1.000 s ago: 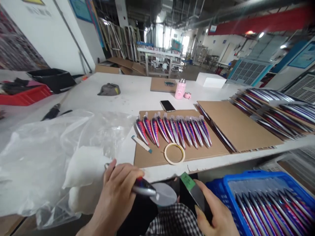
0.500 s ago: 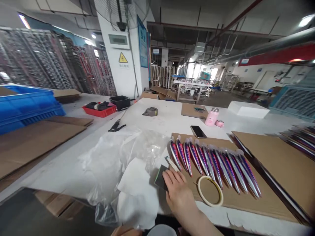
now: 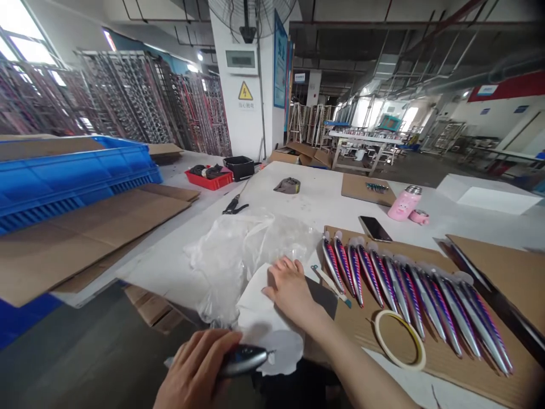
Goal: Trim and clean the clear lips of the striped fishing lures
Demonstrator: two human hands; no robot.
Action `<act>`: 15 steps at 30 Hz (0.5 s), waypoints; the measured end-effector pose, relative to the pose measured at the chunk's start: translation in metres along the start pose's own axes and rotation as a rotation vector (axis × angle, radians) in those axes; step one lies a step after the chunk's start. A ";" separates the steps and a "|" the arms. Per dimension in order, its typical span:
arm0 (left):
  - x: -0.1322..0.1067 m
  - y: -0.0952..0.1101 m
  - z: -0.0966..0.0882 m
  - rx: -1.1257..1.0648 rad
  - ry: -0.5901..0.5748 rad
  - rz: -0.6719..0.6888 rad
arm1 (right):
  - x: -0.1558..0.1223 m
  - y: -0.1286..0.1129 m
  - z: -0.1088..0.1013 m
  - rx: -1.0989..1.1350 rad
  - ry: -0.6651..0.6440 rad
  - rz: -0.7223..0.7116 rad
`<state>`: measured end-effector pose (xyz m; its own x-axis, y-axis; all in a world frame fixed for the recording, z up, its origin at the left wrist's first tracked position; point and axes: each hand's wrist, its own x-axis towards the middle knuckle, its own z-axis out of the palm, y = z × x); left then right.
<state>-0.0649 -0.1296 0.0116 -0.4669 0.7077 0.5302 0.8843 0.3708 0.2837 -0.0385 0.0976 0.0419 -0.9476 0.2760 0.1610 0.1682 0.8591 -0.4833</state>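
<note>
My left hand [image 3: 198, 369] is wrapped round a fishing lure [image 3: 244, 360], dark on top and silver below, its tip pointing right. My right hand [image 3: 292, 289] rests with curled fingers on a white sheet [image 3: 259, 295] at the table's near edge, gripping it. Under and beside that wrist lies a dark flat sheet [image 3: 326, 298]. To its right is a slim white tool [image 3: 327, 278] with a teal end. A row of several purple, pink and silver lures [image 3: 394, 289] lies on cardboard [image 3: 357, 326], with a tape roll [image 3: 400, 341] in front.
Crumpled clear plastic [image 3: 251, 238] spreads left of the lures. Behind are a phone [image 3: 374, 228], a pink bottle [image 3: 404, 203], pliers [image 3: 234, 205] and a grey cloth-like item [image 3: 287, 185]. A blue crate [image 3: 76, 176] and cardboard [image 3: 97, 227] occupy the left side.
My right hand has moved from the dark sheet onto the white sheet. My left hand has risen into view with a lure. The head view has turned left.
</note>
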 end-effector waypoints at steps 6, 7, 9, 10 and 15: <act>0.022 -0.016 0.000 0.091 -0.087 -0.038 | -0.004 0.020 -0.003 0.095 -0.008 0.054; 0.026 -0.017 0.002 0.102 -0.108 -0.041 | -0.006 0.022 -0.006 0.105 -0.003 0.066; 0.030 -0.019 0.007 0.119 -0.157 -0.045 | -0.007 0.024 -0.009 0.111 -0.002 0.078; 0.031 -0.020 0.009 0.127 -0.178 -0.046 | -0.006 0.025 -0.007 0.108 -0.006 0.079; 0.030 -0.023 0.017 0.133 -0.232 -0.063 | 0.011 0.023 0.015 0.103 -0.046 0.069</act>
<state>-0.0997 -0.1065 0.0074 -0.5213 0.7938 0.3132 0.8534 0.4835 0.1950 -0.0488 0.1142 0.0196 -0.9466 0.3107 0.0858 0.2068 0.7897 -0.5776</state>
